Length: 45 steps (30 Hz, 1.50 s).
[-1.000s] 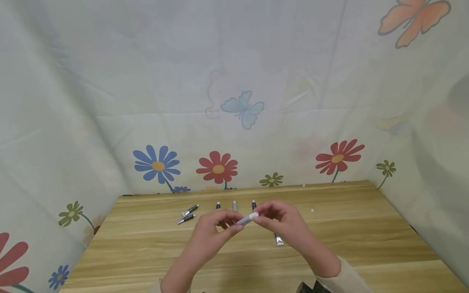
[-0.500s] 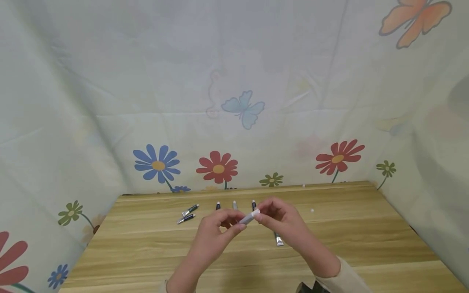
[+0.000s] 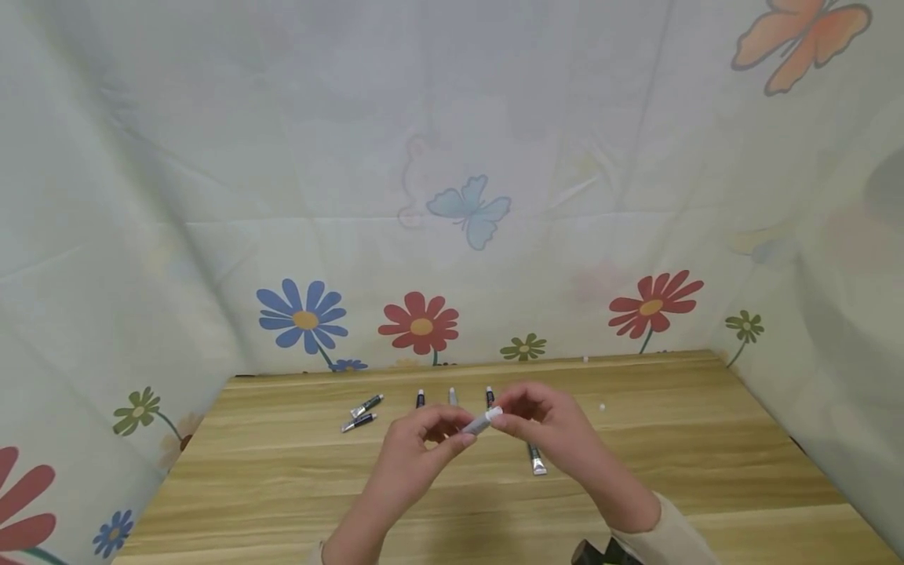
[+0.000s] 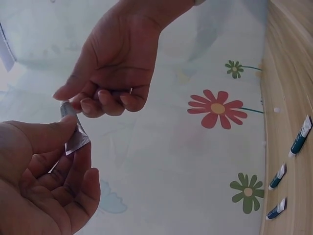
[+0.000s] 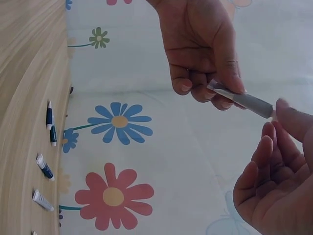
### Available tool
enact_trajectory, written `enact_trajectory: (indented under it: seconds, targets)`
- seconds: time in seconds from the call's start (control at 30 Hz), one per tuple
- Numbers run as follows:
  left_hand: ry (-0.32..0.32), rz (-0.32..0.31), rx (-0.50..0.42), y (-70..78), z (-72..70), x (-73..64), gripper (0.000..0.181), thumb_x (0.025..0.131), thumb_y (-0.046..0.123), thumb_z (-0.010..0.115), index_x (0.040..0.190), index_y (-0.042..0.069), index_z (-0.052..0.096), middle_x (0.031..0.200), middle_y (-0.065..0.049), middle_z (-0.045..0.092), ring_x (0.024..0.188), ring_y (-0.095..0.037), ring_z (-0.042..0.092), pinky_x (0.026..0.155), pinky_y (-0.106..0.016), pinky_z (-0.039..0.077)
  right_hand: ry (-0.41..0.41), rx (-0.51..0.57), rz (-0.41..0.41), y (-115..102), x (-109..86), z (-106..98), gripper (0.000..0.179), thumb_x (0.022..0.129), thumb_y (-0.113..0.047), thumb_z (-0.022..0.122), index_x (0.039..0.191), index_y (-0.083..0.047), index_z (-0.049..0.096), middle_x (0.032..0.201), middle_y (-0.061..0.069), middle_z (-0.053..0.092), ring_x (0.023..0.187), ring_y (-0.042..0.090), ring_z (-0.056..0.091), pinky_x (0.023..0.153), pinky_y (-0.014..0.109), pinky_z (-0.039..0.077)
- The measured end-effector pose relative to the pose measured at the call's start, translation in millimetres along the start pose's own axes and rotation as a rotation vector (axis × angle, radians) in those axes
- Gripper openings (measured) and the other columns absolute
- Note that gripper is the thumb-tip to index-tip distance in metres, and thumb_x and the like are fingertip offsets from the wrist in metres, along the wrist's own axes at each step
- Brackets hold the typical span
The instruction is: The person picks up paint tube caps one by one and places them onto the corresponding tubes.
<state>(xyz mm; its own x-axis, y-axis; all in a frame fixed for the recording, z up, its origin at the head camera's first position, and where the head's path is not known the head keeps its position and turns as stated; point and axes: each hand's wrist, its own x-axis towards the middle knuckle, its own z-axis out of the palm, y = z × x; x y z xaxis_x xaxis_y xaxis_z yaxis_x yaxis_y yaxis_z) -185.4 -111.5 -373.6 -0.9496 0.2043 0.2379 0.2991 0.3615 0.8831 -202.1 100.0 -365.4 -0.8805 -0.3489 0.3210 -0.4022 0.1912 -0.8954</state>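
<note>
A small grey paint tube with a white cap is held up above the table between both hands. My left hand pinches the tube's body near its flat crimped end, thumb on one side and fingers on the other. At the other end my right hand pinches the cap between thumb and fingertips. In the right wrist view the grey tube slants down toward the right hand's fingertips, which cover most of the cap. The left wrist view shows the silver crimped end of the tube beside the left thumb.
On the wooden table, a green tube and a dark tube lie at left. Toward the back lie another grey tube and dark tubes. One green tube is partly behind the right hand. A small white piece lies at right.
Both hands have shifted slightly to the right with the paint tube. Their grips on its body and cap look the same, and the tubes on the table have stayed put.
</note>
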Motion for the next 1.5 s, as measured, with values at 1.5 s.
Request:
enact_trajectory:
  seconds: [1.5]
  targets:
    - [-0.049,0.020,0.049,-3.1,1.5,-0.8,0.014,0.092,0.017,0.076,0.104,0.010,0.075,0.096,-0.004,0.075,0.081,-0.003,0.062,0.075,-0.021,0.053,-0.070,-0.123,-0.087,11,-0.6,-10,0.014,0.095,-0.011,0.072,0.106,-0.002,0.072,0.097,0.015,0.070,0.079,0.002,0.057,0.071,0.022,0.052]
